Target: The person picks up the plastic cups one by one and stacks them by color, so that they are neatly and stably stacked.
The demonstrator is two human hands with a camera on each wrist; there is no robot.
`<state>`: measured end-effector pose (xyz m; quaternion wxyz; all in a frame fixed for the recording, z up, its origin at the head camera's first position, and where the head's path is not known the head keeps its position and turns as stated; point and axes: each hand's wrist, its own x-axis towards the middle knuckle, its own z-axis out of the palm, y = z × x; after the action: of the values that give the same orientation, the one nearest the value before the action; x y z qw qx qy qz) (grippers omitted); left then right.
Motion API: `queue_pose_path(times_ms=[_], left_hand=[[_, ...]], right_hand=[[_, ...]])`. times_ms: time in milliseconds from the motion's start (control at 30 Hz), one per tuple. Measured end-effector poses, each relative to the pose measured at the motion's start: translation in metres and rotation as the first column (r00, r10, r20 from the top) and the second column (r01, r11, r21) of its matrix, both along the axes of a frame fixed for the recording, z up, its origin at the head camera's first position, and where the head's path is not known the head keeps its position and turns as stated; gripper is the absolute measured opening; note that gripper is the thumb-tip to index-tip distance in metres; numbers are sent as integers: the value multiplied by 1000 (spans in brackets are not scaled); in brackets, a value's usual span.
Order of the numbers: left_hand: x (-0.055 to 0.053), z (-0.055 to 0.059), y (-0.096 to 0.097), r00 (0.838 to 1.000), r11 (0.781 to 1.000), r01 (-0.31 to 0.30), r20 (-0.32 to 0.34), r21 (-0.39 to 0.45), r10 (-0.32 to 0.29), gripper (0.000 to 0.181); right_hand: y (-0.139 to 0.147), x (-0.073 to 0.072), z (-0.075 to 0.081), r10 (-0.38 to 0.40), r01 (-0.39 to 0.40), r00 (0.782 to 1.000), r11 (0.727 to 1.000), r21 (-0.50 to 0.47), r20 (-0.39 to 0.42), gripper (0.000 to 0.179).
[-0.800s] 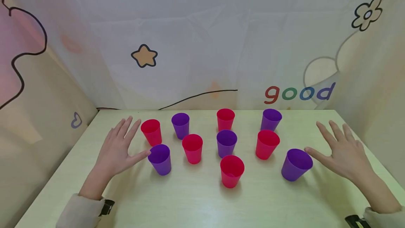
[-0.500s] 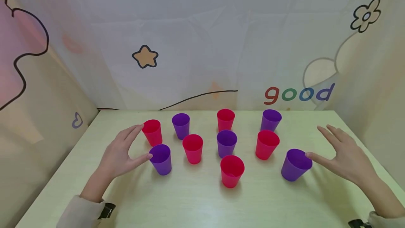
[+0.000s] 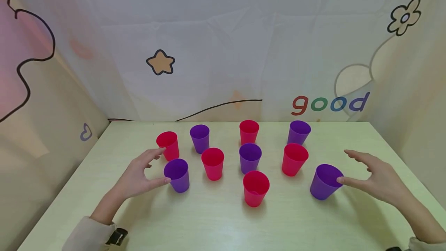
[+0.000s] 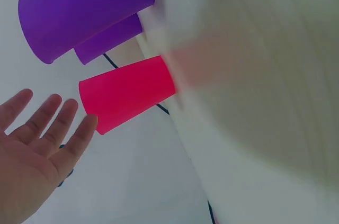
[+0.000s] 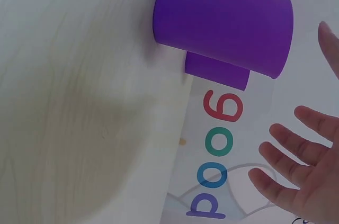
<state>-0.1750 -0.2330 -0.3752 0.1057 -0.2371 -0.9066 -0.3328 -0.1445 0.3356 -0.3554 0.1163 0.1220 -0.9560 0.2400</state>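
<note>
My left hand (image 3: pixel 139 175) hovers beside the front-left purple cup (image 3: pixel 179 179), its thumb tip overlapping that cup's rim. Its fingertips reach in front of the back-left red cup (image 3: pixel 170 146). In the left wrist view the fingers are relaxed and hold nothing, one fingertip overlapping a red cup (image 4: pixel 127 91). On the other side, my right hand (image 3: pixel 379 177) has its thumb tip at the right edge of the front-right purple cup (image 3: pixel 322 187). The right wrist view shows its fingers apart from a large purple cup (image 5: pixel 222 28), with nothing between them.
More upright cups stand between the hands: a front red cup (image 3: pixel 255 195), a middle purple cup (image 3: pixel 249 164), a left-middle red cup (image 3: pixel 213 167), a right red cup (image 3: pixel 292 164) and several behind. The pale table (image 3: pixel 216 227) meets a printed curtain (image 3: pixel 209 69) at the back.
The fingers of both hands have come down and bent forward from a raised, spread pose. The left hand has shifted slightly right, toward the purple cup. The cups stay where they were.
</note>
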Motion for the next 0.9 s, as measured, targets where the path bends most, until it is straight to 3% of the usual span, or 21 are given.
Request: queue_pose_path(times_ms=[167,433,900], left_hand=[[-3,-5,0,997,997,42,64,61,-46,68],[-6,-9,-2,971,984,111,195,141,-137,66],[-8,-14,-1,952,974,136,249,180,-179,62]], right_hand=[[3,0,-9,50,-52,998,996,-72,-24,61],[9,-1,-22,208,-165,969,945,-282,130,59],[7,-4,-36,294,-177,931,882,-436,217,64]])
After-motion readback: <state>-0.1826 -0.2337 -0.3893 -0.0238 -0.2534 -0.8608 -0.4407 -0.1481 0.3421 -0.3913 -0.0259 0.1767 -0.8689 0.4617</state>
